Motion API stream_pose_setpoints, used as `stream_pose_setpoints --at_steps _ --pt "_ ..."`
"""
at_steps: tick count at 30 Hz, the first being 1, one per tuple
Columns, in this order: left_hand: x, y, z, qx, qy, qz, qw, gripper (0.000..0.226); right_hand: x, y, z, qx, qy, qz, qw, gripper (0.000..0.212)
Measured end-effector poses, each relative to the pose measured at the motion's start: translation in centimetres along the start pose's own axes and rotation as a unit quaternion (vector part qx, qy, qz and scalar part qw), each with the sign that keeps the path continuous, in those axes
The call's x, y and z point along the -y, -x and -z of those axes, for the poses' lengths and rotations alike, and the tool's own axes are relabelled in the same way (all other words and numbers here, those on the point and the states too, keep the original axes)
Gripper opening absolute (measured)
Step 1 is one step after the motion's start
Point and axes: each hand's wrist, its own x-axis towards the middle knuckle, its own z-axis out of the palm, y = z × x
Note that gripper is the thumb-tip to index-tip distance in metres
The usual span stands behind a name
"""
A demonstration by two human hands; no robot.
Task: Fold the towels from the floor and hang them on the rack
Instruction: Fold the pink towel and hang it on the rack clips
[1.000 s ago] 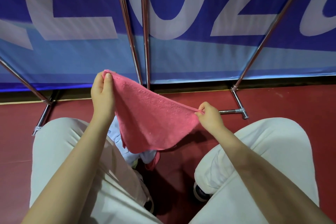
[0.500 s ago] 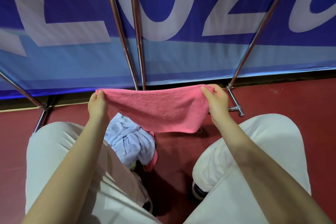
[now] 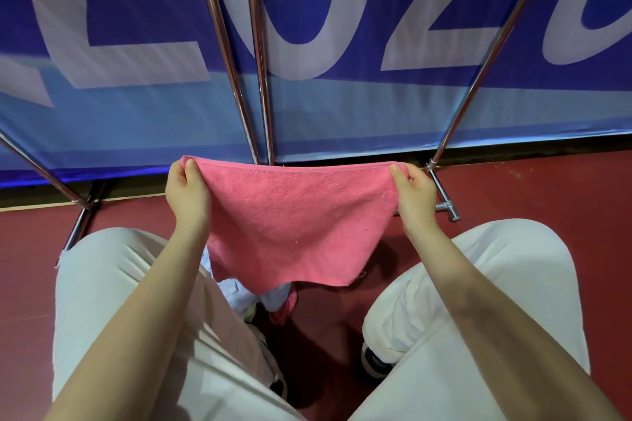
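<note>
Large white letters "L", "U", "Z" stand cropped on the blue banner (image 3: pixel 342 10).

A blue banner (image 3: pixel 342 27) with large pale letters fills the background, its lower band a lighter blue. Its bottom edge meets a dark gap above the floor (image 3: pixel 547 195), which is dark red and smooth. The person's legs are bent in loose cream trousers (image 3: pixel 496 284), one knee at each side of the view. A dark shoe with a white sole (image 3: pixel 374 361) shows beneath the right trouser cuff, resting on the floor.
</note>
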Motion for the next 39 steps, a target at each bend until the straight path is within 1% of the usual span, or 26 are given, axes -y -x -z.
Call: stream_pose_setpoints --at_steps 3,6,9,12,13,15,17,19,24,27,30,33,35,39 --pt "0.3 -0.1 0.0 0.005 -0.006 0.009 1.000 0.034 -0.2 0.1 0.0 0.000 0.028 0.005 1.000 0.012" --pt "0.3 0.0 -0.2 0.011 0.002 0.036 0.999 0.037 -0.6 0.1 -0.1 -0.001 0.064 0.006 0.998 0.019" --pt "0.4 0.2 -0.7 0.024 0.039 0.085 0.995 0.037 -0.7 0.0 -0.5 -0.018 0.062 -0.013 0.998 0.027" --pt "0.4 0.6 -1.2 0.039 0.063 0.149 0.986 0.047 -0.4 0.0 -1.4 -0.029 0.029 -0.046 0.998 0.036" --pt "0.2 0.8 -1.4 0.043 0.079 0.175 0.980 0.050 -0.3 0.1 -1.7 -0.028 0.019 -0.055 0.998 0.035" --pt "-0.2 1.5 -2.1 0.058 0.104 0.205 0.971 0.048 -0.1 0.2 -2.4 -0.024 0.003 -0.076 0.997 0.026" --pt "-0.8 2.4 -2.9 0.082 0.115 0.204 0.969 0.041 -0.1 0.3 -3.2 -0.016 -0.011 -0.092 0.996 0.019" --pt "-1.4 3.3 -3.7 0.105 0.120 0.197 0.967 0.039 0.0 0.4 -4.1 -0.007 -0.025 -0.105 0.994 0.017" --pt "-2.6 5.6 -5.8 0.154 0.138 0.191 0.960 0.028 0.9 1.2 -6.5 0.022 -0.053 -0.104 0.993 0.038" --pt "-3.1 6.7 -6.8 0.181 0.153 0.184 0.954 0.023 1.5 1.7 -8.0 0.042 -0.081 -0.104 0.990 0.037" --pt "-3.6 7.4 -7.7 0.189 0.176 0.190 0.947 0.025 1.9 1.9 -9.4 0.059 -0.094 -0.093 0.989 0.030" --pt "-4.1 8.1 -8.3 0.208 0.184 0.187 0.942 0.027 2.4 2.4 -10.2 0.083 -0.101 -0.064 0.989 0.022" --pt "-4.4 8.5 -8.7 0.220 0.192 0.187 0.938 0.028 2.7 2.7 -10.4 0.095 -0.097 -0.047 0.990 0.024" --pt "-5.0 8.8 -9.1 0.222 0.198 0.209 0.932 0.031 2.9 2.5 -10.5 0.098 -0.084 -0.035 0.991 0.037"
